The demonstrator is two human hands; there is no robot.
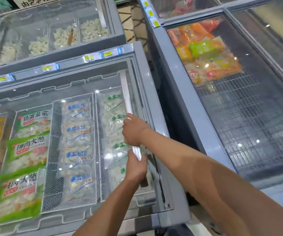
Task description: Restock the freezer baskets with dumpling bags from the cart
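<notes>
At the far left of the chest freezer (142, 68) we see three green dumpling bags (26, 155) in a mesh basket (54, 184); the top one reads 鸡蛋韭菜, the next 猪肉大葱 (the lowest is partly cut off). Next come five clear bags with blue print (77, 147) in a column, reading 手工水饺. Right of them sit clear bags with green print (113, 116) under the glass, at least four, partly hidden. Our left hand (135, 167) curls round the near end of the white lid handle (126, 92); our right hand (133, 130) grips it farther along. The neighbouring freezer (180, 82) holds orange and green packets (205, 55)
</notes>
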